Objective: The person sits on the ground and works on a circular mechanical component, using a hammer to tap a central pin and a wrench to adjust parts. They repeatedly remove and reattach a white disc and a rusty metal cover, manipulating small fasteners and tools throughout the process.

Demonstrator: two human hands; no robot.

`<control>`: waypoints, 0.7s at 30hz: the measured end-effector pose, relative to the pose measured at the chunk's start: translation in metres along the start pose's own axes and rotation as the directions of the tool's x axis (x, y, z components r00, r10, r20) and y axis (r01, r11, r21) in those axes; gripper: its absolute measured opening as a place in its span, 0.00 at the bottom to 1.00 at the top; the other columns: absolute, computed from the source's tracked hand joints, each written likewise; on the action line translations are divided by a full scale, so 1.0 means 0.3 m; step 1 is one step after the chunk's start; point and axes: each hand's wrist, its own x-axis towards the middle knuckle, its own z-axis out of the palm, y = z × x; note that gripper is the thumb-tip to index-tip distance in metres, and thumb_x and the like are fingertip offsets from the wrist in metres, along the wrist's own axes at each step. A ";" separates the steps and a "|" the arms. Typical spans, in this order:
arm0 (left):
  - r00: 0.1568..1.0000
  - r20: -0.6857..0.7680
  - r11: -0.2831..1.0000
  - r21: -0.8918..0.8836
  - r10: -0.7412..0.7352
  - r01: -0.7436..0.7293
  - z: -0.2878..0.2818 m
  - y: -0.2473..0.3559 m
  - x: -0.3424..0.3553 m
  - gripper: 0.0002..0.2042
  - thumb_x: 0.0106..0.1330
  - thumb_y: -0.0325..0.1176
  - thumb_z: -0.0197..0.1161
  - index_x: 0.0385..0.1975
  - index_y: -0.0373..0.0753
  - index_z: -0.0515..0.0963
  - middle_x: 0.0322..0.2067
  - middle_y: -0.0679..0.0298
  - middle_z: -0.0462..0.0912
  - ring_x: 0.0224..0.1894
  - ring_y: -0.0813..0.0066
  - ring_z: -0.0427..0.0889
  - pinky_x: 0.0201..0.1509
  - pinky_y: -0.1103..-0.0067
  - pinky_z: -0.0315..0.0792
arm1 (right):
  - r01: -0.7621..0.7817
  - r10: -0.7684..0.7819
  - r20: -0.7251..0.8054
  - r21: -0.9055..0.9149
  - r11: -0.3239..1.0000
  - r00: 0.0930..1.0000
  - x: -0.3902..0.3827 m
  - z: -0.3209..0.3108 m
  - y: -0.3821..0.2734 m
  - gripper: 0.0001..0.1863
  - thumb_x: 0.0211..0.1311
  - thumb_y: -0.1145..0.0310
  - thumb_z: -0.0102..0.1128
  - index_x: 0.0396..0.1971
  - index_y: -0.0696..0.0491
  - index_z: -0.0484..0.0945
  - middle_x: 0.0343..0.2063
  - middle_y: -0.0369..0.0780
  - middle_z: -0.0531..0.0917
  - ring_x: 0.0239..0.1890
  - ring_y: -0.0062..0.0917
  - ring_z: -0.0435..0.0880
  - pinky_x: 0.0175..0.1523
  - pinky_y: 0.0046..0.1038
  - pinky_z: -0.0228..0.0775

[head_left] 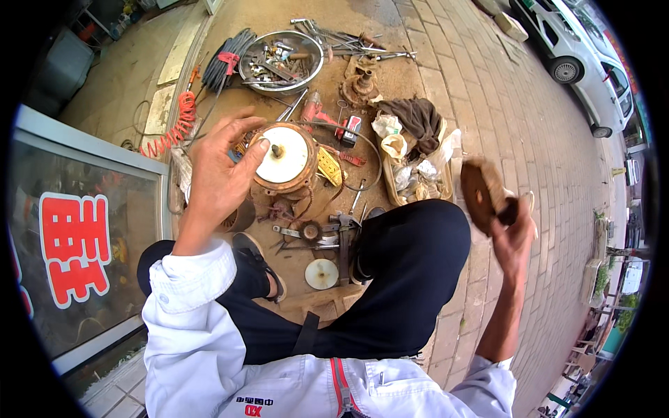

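Observation:
In front of me is a rusty round motor housing [311,175] with a white disc [286,161] on its face and a short shaft at the centre. My left hand [221,167] grips its left side, thumb on the white disc and fingers along the upper rim. Out to the right, my right hand [512,233] holds up a rusty brown round metal part [477,194], smeared by motion. Its fingers close around the part's lower edge. Close behind the housing lies a red cordless power tool [315,110] with a battery [350,130].
A steel bowl [317,59] of loose hardware stands at the back beside coiled black cable [230,59]. Right of the housing are a brown cloth [418,122] and plastic bags [425,171]. Another white disc [321,274] and a hammer [343,254] lie between my feet. A glass door [90,244] borders the left.

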 end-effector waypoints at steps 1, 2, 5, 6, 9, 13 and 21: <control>0.999 0.032 0.996 -0.084 -0.012 0.015 0.009 0.027 -0.002 0.19 0.66 0.29 0.71 0.55 0.30 0.80 0.60 0.49 0.80 0.59 0.59 0.82 0.64 0.67 0.75 | -0.045 0.046 -0.015 0.061 0.997 0.999 0.060 -0.043 -0.060 0.19 0.53 0.80 0.65 0.47 0.63 0.76 0.30 0.41 0.83 0.33 0.24 0.83 0.42 0.28 0.76; 0.997 0.066 0.987 -0.153 -0.037 0.047 0.008 0.040 -0.005 0.22 0.67 0.32 0.72 0.58 0.29 0.78 0.61 0.48 0.79 0.61 0.59 0.81 0.66 0.66 0.74 | 0.052 -0.047 -0.078 0.062 0.997 0.996 0.116 -0.063 -0.141 0.20 0.52 0.81 0.66 0.47 0.63 0.76 0.31 0.40 0.83 0.33 0.23 0.83 0.41 0.26 0.76; 0.983 0.167 0.928 -0.348 -0.081 0.136 -0.004 0.042 -0.024 0.33 0.67 0.40 0.73 0.67 0.31 0.69 0.65 0.47 0.74 0.65 0.57 0.77 0.70 0.65 0.71 | 0.120 -0.111 -0.053 0.239 0.963 0.992 0.237 -0.115 -0.312 0.23 0.52 0.78 0.72 0.49 0.64 0.77 0.34 0.37 0.83 0.35 0.19 0.82 0.43 0.23 0.75; 0.977 0.197 0.903 -0.401 -0.082 0.156 -0.005 0.025 -0.031 0.38 0.66 0.45 0.74 0.71 0.32 0.65 0.66 0.46 0.72 0.67 0.58 0.74 0.71 0.65 0.69 | 0.103 -0.105 -0.013 0.364 0.926 0.994 0.265 -0.104 -0.367 0.24 0.52 0.77 0.73 0.49 0.64 0.77 0.35 0.36 0.83 0.36 0.19 0.82 0.44 0.23 0.75; 0.942 0.324 0.774 -0.574 -0.083 0.266 -0.007 0.035 -0.047 0.50 0.62 0.53 0.76 0.76 0.34 0.55 0.70 0.46 0.66 0.71 0.57 0.69 0.73 0.65 0.68 | -0.004 -0.151 0.171 0.672 0.741 0.974 0.304 -0.002 -0.469 0.28 0.48 0.76 0.77 0.51 0.64 0.77 0.35 0.36 0.83 0.36 0.18 0.81 0.46 0.21 0.73; 0.869 0.490 0.599 -0.677 -0.066 0.427 0.007 0.075 -0.051 0.55 0.61 0.55 0.76 0.77 0.29 0.48 0.71 0.45 0.64 0.72 0.59 0.68 0.68 0.65 0.71 | -0.206 -0.164 0.384 0.754 0.624 0.909 0.264 0.176 -0.532 0.27 0.48 0.77 0.77 0.49 0.66 0.77 0.31 0.35 0.83 0.33 0.17 0.80 0.43 0.20 0.72; 0.885 0.387 0.563 -0.684 -0.260 0.465 -0.016 0.034 -0.035 0.34 0.70 0.47 0.69 0.66 0.26 0.68 0.55 0.52 0.83 0.56 0.70 0.83 0.60 0.72 0.79 | -0.444 -0.111 0.527 0.795 0.413 0.842 0.362 0.382 -0.635 0.23 0.60 0.68 0.76 0.47 0.67 0.78 0.34 0.40 0.84 0.33 0.21 0.82 0.36 0.23 0.76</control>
